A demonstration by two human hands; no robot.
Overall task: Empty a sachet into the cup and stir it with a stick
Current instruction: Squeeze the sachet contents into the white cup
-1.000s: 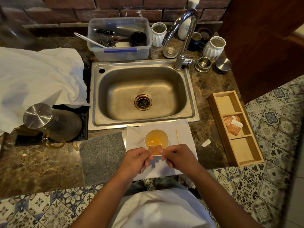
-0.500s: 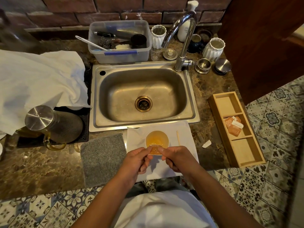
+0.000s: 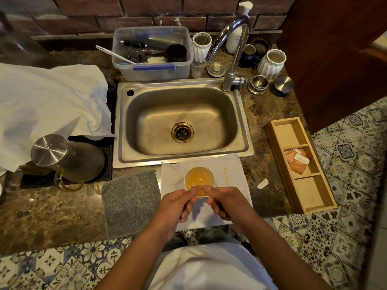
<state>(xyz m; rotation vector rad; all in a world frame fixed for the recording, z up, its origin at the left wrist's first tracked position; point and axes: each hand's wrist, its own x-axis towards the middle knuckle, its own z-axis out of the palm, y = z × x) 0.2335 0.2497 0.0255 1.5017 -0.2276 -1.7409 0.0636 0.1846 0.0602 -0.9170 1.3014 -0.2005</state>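
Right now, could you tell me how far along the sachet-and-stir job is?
Done: the cup stands on the white napkin and already holds amber liquid. In hand: the left hand and right hand pinch an orange sachet between them over the cup's near rim; whether it is torn open I cannot tell. Left: emptying it, then stirring, since the wooden stick lies untouched on the napkin beside the cup.

Both forearms came in from 6 o'clock and converged near centre. Left hand sat at 9 o'clock of the right hand, fingers curled, thumb and forefinger pinched on the sachet. Right hand mirrored it, pinching the sachet's 3 o'clock edge.
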